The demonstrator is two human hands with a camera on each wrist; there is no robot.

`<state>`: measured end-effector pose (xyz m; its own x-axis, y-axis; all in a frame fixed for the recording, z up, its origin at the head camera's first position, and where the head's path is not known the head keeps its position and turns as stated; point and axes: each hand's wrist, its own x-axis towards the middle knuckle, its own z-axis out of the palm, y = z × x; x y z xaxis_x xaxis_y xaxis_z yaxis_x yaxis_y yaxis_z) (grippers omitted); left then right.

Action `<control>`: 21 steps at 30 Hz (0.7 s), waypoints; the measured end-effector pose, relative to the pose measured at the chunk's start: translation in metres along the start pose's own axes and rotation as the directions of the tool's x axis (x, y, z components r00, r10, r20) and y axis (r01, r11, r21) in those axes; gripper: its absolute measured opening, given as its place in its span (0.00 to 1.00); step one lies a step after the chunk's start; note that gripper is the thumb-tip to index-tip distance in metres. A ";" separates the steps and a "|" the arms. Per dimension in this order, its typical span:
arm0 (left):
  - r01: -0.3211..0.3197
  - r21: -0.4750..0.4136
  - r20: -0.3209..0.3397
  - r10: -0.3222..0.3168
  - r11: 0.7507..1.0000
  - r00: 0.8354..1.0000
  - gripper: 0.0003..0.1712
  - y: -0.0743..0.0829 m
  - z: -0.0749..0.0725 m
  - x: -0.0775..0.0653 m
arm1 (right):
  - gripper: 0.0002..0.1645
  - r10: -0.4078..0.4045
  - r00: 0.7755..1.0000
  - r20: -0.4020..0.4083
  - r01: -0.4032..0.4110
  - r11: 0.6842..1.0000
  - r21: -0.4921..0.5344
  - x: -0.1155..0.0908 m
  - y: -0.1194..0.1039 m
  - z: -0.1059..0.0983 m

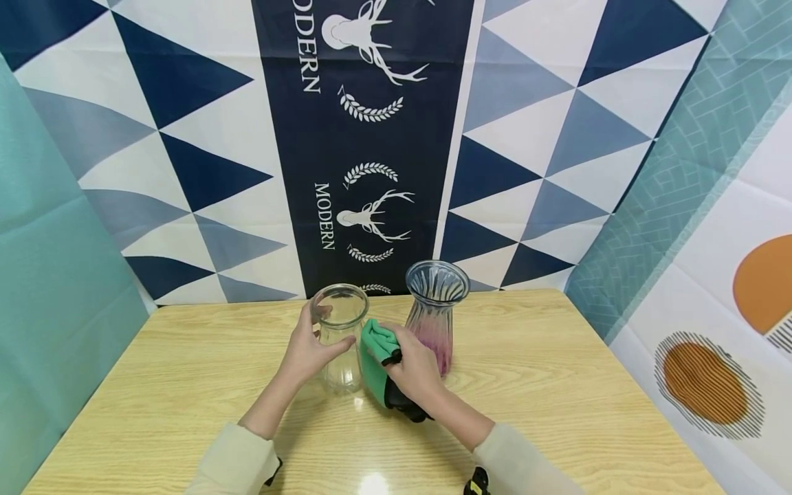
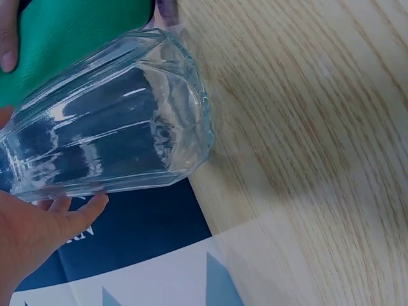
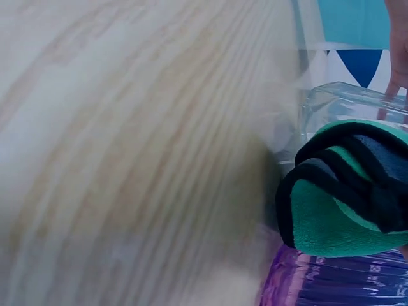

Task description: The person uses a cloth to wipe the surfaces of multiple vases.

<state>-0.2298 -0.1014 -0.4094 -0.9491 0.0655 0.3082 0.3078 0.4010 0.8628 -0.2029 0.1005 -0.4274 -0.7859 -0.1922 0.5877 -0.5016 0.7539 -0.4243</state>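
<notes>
A clear glass vase (image 1: 342,376) stands on the table, its wide round rim toward the camera. My left hand (image 1: 307,352) grips it from the left, thumb in front and fingers behind the neck. In the left wrist view the vase's faceted lower part (image 2: 146,127) shows, with fingertips along its side. My right hand (image 1: 413,364) holds a folded green cloth (image 1: 373,375) with black edging, bunched at the top and hanging down against the clear vase's right side. The cloth's layered folds (image 3: 338,217) fill the right of the right wrist view.
Just right of the cloth stands a ribbed glass vase (image 1: 433,323), blue at its flared rim and pink-purple below, partly hidden by my right hand. The wooden table (image 1: 544,385) ends at a patterned backdrop (image 1: 383,151), with teal hangings at the sides.
</notes>
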 end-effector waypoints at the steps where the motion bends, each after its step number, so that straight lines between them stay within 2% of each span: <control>1: -0.004 -0.002 0.001 0.004 1.000 1.000 0.56 0.000 0.000 0.000 | 0.32 -0.003 1.000 -0.005 0.003 1.000 0.011 0.001 0.000 -0.001; 6: -0.004 -0.012 0.011 0.004 1.000 1.000 0.56 0.001 0.001 0.001 | 0.33 0.001 1.000 -0.003 -0.001 0.999 0.048 0.006 -0.004 -0.005; 15: 0.012 -0.016 0.042 -0.011 1.000 0.999 0.55 -0.002 -0.001 0.001 | 0.32 -0.015 1.000 -0.004 0.015 1.000 0.022 0.010 -0.003 -0.001; 21: 0.018 -0.020 0.053 -0.017 1.000 0.998 0.55 -0.001 -0.002 0.002 | 0.31 0.019 0.997 0.069 -0.019 1.000 0.007 0.007 -0.002 -0.001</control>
<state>-0.2315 -0.1033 -0.4089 -0.9563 0.1071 0.2720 0.2921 0.3835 0.8761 -0.2074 0.0988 -0.4217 -0.8184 -0.2209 0.5305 -0.4887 0.7532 -0.4403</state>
